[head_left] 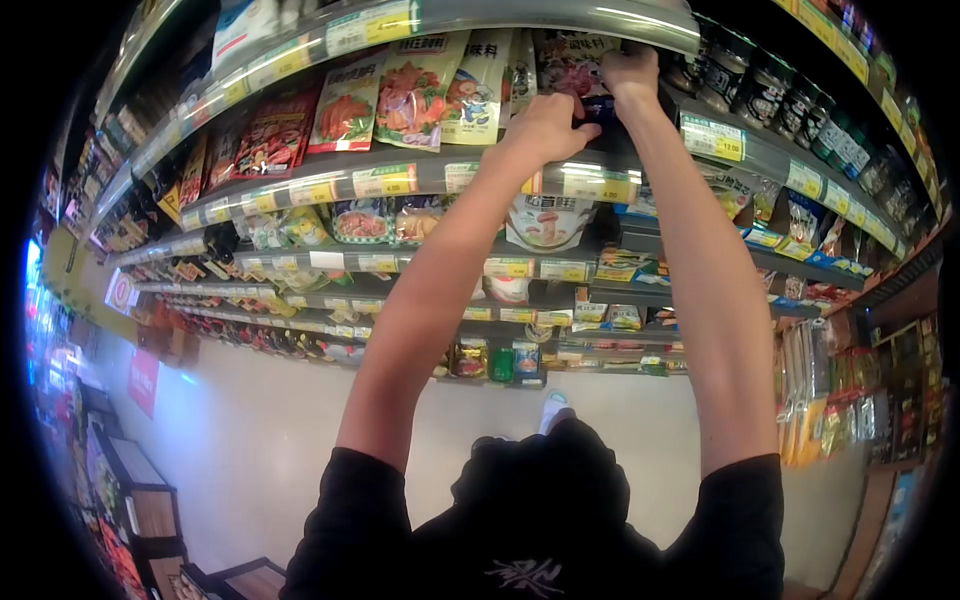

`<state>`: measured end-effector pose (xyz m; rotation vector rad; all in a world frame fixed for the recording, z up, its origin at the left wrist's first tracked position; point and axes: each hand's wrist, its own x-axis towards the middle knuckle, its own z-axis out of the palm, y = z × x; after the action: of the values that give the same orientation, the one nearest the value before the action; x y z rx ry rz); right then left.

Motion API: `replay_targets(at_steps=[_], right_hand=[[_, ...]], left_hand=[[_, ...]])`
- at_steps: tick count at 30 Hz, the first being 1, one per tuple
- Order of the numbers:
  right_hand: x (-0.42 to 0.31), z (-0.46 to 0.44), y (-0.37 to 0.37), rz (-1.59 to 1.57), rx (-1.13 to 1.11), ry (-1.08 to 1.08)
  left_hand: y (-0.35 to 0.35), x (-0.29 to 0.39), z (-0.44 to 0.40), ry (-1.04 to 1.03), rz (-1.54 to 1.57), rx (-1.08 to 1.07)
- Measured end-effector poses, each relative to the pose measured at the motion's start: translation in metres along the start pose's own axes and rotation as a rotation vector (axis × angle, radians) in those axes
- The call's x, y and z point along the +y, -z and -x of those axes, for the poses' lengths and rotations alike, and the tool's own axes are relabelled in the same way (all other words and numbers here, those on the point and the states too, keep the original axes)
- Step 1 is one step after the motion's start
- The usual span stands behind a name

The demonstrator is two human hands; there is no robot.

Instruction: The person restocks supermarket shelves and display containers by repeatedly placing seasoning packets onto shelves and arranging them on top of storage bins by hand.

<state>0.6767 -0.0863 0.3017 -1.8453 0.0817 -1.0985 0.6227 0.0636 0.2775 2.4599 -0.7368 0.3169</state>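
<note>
A dark seasoning packet [572, 58] with a food picture stands at the right end of a row of pouches on the upper shelf. My right hand [630, 74] is closed at its right edge, the fingertips partly hidden. Just below the packet, my left hand [545, 128] reaches over the shelf's front edge with thumb and fingers apart. Left of that hand stand a pale seasoning pouch [478, 85], a yellow-green pouch [418, 90] and a red-and-white pouch [347, 105]. Something dark blue shows between my hands, too hidden to name.
Price tags line the curved shelf edge [385, 181]. Dark-lidded jars [765, 90] stand on the right. Lower shelves hold more packets, among them a white pouch [548, 222]. Bags hang [825, 375] at the far right. Pale floor [270, 430] lies below, with display crates [140, 475] at left.
</note>
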Motion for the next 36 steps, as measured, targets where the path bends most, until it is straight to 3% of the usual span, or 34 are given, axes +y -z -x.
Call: replay_targets(at_steps=[4, 7, 11, 14, 17, 19, 25, 28, 29, 31, 33, 35, 36], right_hand=[[-0.001, 0.004, -0.003, 0.183, -0.002, -0.027], [-0.008, 0.015, -0.005, 0.509, -0.077, 0.136], [-0.003, 0.034, -0.013, 0.555, 0.199, 0.425], [-0.012, 0.049, 0.005, 0.567, 0.088, 0.411], [-0.013, 0.058, 0.02, 0.51, -0.363, 0.179], [-0.019, 0.057, 0.026, 0.68, -0.704, -0.001], [-0.015, 0.049, 0.021, 0.823, -0.766, 0.029], [-0.025, 0.066, 0.039, 0.715, -0.626, 0.118], [-0.046, 0.084, 0.058, 0.647, -0.549, 0.142], [-0.06, 0.121, 0.082, 0.426, -0.31, 0.386], [-0.079, 0.162, 0.11, 0.201, -0.322, 0.47], [-0.082, 0.213, 0.132, 0.05, -0.397, 0.459], [-0.068, 0.245, 0.136, 0.002, -0.375, 0.453]], left_hand=[[-0.01, -0.009, -0.017, -0.06, -0.056, -0.01], [-0.008, -0.01, -0.024, -0.065, -0.125, -0.04], [-0.018, -0.019, -0.042, -0.096, -0.195, -0.099], [-0.008, -0.006, -0.037, -0.027, -0.255, -0.209], [-0.038, -0.035, -0.059, -0.167, -0.304, -0.119], [-0.007, -0.003, -0.037, -0.043, -0.208, -0.164], [-0.004, 0.005, -0.032, 0.046, -0.286, -0.178], [-0.005, 0.002, -0.013, -0.094, -0.132, 0.058], [0.001, 0.002, -0.007, -0.078, -0.111, 0.039], [0.017, 0.001, 0.006, -0.044, -0.071, 0.002], [0.02, -0.005, 0.042, -0.384, 0.136, 0.441], [0.026, 0.007, 0.102, -0.298, 0.455, 0.489], [0.011, -0.004, 0.13, -0.339, 0.322, 0.639]])
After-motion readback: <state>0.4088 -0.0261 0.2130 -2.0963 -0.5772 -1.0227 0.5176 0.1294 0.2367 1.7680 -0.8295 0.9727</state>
